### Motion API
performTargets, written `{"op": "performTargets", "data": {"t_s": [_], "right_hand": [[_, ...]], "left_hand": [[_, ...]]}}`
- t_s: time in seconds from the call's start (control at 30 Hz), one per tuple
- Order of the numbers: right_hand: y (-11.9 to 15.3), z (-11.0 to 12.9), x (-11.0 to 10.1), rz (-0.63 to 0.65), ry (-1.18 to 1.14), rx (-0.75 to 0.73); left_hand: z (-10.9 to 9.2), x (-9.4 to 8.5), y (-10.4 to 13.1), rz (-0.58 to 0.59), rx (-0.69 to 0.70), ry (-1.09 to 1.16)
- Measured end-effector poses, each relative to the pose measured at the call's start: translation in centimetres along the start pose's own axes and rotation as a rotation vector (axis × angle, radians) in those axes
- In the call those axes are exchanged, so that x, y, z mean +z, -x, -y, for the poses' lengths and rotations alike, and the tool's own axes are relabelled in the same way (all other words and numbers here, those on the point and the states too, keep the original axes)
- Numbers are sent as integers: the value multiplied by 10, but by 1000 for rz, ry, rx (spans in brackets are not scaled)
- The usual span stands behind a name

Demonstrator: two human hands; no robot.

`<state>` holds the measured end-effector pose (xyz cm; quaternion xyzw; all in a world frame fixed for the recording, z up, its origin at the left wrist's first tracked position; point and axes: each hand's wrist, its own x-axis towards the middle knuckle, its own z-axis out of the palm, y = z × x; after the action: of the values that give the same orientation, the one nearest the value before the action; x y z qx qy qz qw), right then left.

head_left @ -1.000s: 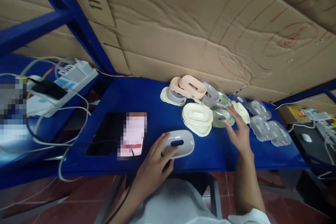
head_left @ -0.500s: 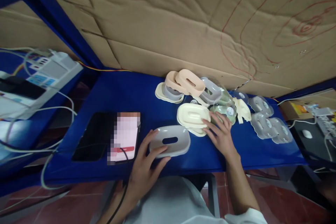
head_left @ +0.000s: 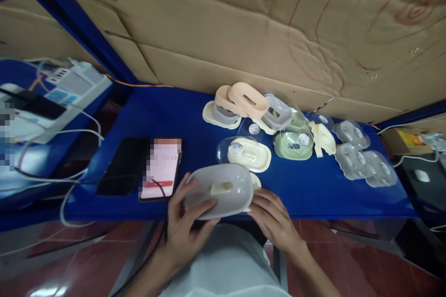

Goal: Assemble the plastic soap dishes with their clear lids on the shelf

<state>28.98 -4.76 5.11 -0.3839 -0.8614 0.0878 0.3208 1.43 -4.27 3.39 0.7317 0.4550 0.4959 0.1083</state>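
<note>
A grey oval soap dish with a slot in its floor is tilted up in my left hand, whose fingers wrap its left end. My right hand is closed at the dish's right end, on a cream tray that is mostly hidden behind and under the grey dish. Cream colour shows through the slot. Just beyond lies another cream dish, with a clear lid at its left side.
Behind are stacked peach dishes, a grey dish and a green dish. Clear lids lie at the right, near a crumpled cream piece. Phones and cables are at the left. Cardboard walls the back.
My left hand has raised and tilted the grey soap dish. My right hand has moved left and nearer to me, from the cream dishes to the grey dish, bringing the cream tray.
</note>
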Motion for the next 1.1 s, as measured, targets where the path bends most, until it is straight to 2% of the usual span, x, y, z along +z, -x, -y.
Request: {"op": "performTargets", "data": {"t_s": [0.13, 0.23, 0.27, 0.4, 0.47, 0.6, 1.0, 1.1], "right_hand": [[17, -2, 15, -65, -127, 148], [22, -9, 16, -160, -155, 262], [23, -12, 15, -146, -140, 275], [19, -18, 13, 79, -58, 263], [18, -20, 12, 105, -55, 291], [20, -23, 9, 102, -76, 335], [12, -30, 2, 182, -66, 272], [10, -31, 5, 192, -36, 263]], "left_hand": [[-2, 6, 16, 210, -87, 2], [-1, 10, 14, 321, -67, -11], [0, 11, 11, 357, -44, -17], [6, 18, -6, 493, 49, -43], [10, 21, -12, 534, 76, -51], [17, 24, -17, 534, 108, -50], [15, 21, -15, 488, 99, -47], [17, 22, -16, 526, 76, -73]]}}
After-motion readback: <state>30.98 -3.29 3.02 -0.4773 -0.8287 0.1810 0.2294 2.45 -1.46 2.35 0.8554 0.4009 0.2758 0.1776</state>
